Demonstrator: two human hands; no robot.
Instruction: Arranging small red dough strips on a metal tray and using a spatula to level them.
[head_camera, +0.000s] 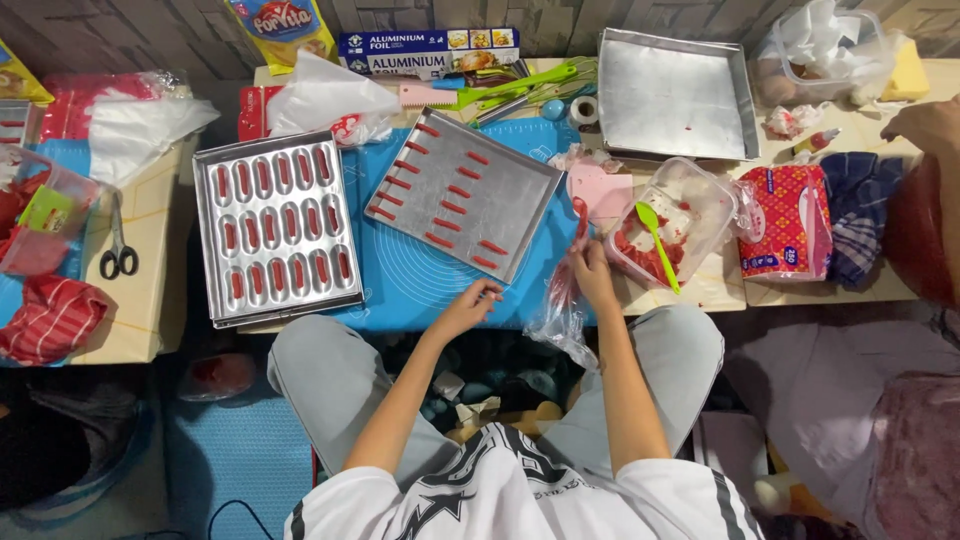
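My right hand (593, 272) grips a clear piping bag (566, 290) smeared with red batter, its tip pointing up toward the flat metal tray (520, 175). That tray lies tilted on a blue silicone mat (420, 285) and carries short red piped strips in rows. My left hand (468, 308) rests at the mat's near edge with its fingers loosely curled, holding nothing. Left of the mat sits a metal mould tray (208, 240) whose oval cavities hold red batter. A clear plastic tub (720, 205) with red batter and a green spatula (657, 243) stands just right of my right hand.
An empty square baking tin (675, 95), a foil box (430, 50), green utensils (510, 85) and tape lie at the back. Scissors (119, 250) and red cloths lie at left. A red tissue pack (790, 225) and checked cloth lie at right, where another person (925, 200) sits.
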